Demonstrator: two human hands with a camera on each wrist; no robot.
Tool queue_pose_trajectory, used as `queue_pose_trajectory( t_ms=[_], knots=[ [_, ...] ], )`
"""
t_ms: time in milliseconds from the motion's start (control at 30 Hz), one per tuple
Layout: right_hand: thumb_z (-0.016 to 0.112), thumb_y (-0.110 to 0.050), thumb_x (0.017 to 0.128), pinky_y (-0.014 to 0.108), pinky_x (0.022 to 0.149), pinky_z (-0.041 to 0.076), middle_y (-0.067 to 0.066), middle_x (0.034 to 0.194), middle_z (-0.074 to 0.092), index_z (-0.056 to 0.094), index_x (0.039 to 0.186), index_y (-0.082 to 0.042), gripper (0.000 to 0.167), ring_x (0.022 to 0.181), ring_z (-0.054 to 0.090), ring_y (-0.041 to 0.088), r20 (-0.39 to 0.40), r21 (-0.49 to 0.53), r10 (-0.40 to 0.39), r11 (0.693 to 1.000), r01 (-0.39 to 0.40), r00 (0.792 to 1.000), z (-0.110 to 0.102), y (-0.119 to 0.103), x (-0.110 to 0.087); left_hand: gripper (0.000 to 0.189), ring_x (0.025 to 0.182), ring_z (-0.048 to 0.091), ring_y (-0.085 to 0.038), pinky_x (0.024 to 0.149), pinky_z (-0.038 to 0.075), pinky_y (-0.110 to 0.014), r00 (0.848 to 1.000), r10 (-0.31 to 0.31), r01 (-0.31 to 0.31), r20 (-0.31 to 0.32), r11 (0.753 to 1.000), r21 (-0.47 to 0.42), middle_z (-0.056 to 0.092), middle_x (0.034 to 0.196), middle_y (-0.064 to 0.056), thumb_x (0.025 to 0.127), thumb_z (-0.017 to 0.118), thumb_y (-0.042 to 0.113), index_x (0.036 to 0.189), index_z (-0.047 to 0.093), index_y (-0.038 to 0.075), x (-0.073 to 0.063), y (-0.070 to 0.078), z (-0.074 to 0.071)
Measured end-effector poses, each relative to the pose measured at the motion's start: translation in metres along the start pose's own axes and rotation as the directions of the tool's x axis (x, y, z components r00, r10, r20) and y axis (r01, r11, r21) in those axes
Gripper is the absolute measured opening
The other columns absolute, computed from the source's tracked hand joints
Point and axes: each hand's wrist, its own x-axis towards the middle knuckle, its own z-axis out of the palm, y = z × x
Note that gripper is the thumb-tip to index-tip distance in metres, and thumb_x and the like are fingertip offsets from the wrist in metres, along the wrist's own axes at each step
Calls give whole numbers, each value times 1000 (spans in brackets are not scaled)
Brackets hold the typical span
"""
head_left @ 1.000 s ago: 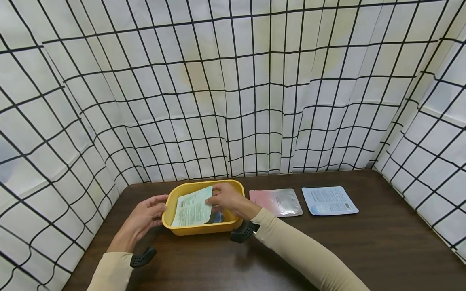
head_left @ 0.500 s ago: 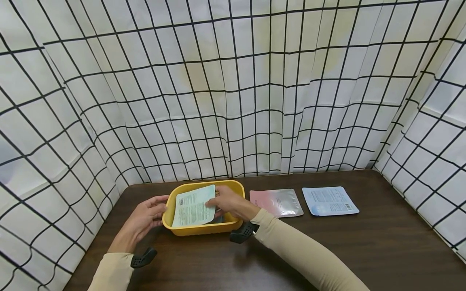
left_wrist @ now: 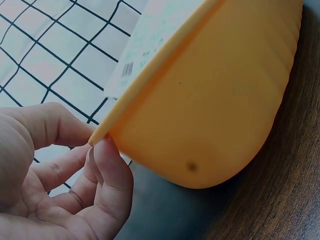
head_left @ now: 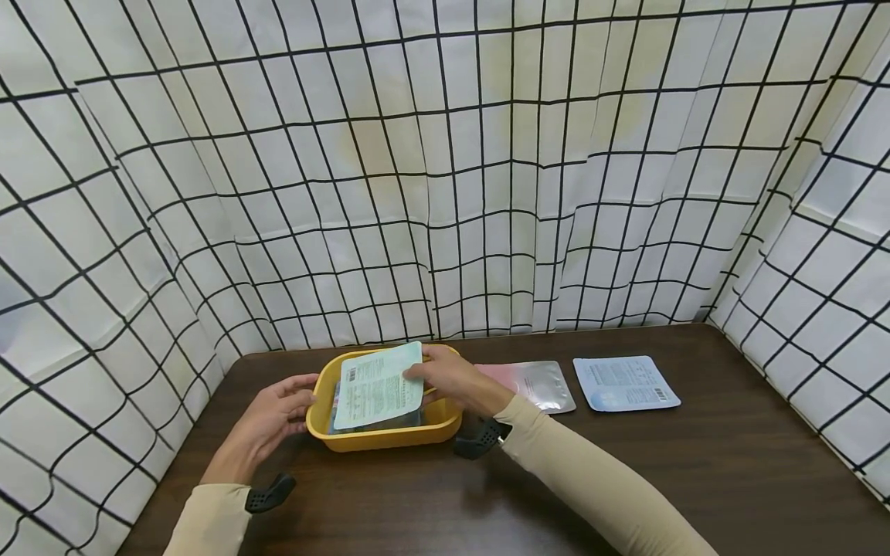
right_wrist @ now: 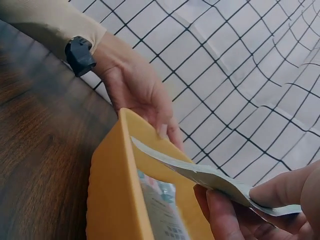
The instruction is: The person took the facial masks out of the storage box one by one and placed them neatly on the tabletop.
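Note:
My right hand (head_left: pixel 462 382) pinches a pale green sheet mask packet (head_left: pixel 381 390) by its right edge, thumb on the printed face. The packet is tilted over the yellow plastic basket (head_left: pixel 385 442), its printing and barcode facing me. Under it, another packet (right_wrist: pixel 162 210) lies inside the basket in the right wrist view, partly covered. My left hand (head_left: pixel 274 417) is at the basket's left end. In the left wrist view its thumb and forefinger pinch the basket's rim (left_wrist: pixel 145 82), the other fingers curled below.
To the right of the basket on the dark wooden table (head_left: pixel 389 502) lies a pink and silver packet (head_left: pixel 542 384), partly behind my right hand. Farther right is a light blue packet (head_left: pixel 626 384). A white curtain with black grid lines (head_left: pixel 480 193) encloses the back and sides.
My right hand has lifted the pale green packet up and slightly right, uncovering more of what lies beneath it in the basket. The left hand stays at the rim.

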Motion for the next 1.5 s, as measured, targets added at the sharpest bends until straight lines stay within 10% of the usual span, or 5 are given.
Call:
queue_pose_trajectory(
  t_ms=[1500],
  knots=[
    [67,-12,96,44,78,60,14,116,73,52,141,-1,48,97,73,29,59,49,-43,998,40,997,-107,17,-107,60,98,63,-21,80,58,-33,1000,-31,31,-2,999,12,53,141,-22,100,60,18,154,37,4,1,3,1]
  ],
)
